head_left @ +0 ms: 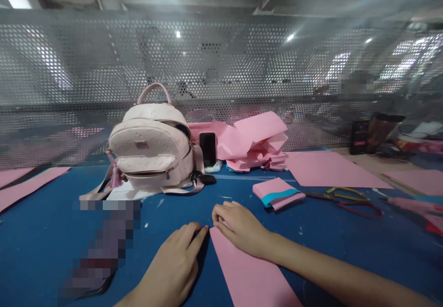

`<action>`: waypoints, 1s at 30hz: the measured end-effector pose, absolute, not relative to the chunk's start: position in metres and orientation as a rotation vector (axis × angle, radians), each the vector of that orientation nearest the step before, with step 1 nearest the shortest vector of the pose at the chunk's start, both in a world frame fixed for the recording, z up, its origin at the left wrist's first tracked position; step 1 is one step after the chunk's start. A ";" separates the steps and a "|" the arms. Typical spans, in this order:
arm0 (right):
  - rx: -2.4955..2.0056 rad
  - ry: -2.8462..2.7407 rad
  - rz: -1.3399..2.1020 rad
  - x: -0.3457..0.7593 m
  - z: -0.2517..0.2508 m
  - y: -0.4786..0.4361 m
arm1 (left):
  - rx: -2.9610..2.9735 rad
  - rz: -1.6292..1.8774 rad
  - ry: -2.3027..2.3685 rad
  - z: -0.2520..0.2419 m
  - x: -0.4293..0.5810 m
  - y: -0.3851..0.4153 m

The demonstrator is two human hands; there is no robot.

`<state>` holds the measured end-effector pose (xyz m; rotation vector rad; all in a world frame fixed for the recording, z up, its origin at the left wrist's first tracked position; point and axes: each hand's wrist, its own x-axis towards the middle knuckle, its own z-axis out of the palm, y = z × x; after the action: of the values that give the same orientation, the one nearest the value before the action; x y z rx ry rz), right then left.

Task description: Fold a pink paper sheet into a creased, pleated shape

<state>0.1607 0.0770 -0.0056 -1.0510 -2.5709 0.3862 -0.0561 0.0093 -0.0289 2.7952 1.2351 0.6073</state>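
Observation:
A long pink paper sheet (254, 274) runs from the lower edge of the view to a narrow far end between my two hands. My right hand (244, 228) lies over that far end, fingers curled in and closed on the paper; the fingertips are partly hidden. Beside the sheet's left edge, my left hand (176, 263) rests low on the blue table (166, 214). Its thumb and fingers are extended, with the tips by the sheet's far left corner. Ahead of my right hand lies a folded pink bundle (278, 189) with a blue band.
A pale backpack (152, 145) stands behind my left hand, next to a phone (207, 149) and crumpled pink paper (256, 138). Scissors (342, 198) and a pink glue gun (417, 210) lie right. A blurred-out object (107, 247) lies left. A perforated metal screen (221, 76) rises behind.

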 end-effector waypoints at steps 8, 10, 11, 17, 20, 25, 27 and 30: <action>-1.048 -2.646 0.323 0.159 -0.003 0.073 | 2.773 0.616 1.202 -0.022 -0.057 0.006; -1.052 -2.661 0.314 0.159 -0.002 0.072 | 2.763 0.595 1.206 -0.021 -0.057 0.006; -1.054 -2.668 0.310 0.159 -0.001 0.072 | 2.759 0.586 1.209 -0.021 -0.057 0.006; -1.071 -2.697 0.286 0.158 0.002 0.071 | 2.760 0.570 1.215 -0.023 -0.056 0.008; -1.073 -2.702 0.262 0.158 0.001 0.071 | 2.757 0.566 1.210 -0.024 -0.056 0.008; -1.063 -2.727 0.211 0.157 0.001 0.071 | 2.747 0.473 1.205 -0.021 -0.055 0.007; -1.064 -2.739 0.184 0.157 0.002 0.070 | 2.740 0.412 1.214 -0.020 -0.054 0.007; -1.066 -2.755 0.151 0.156 0.004 0.068 | 2.729 0.358 1.236 -0.019 -0.053 0.008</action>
<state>0.1561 0.0679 0.0040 -1.0660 -2.7550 0.1511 -0.0528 0.0077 -0.0189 2.7285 1.2363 0.3583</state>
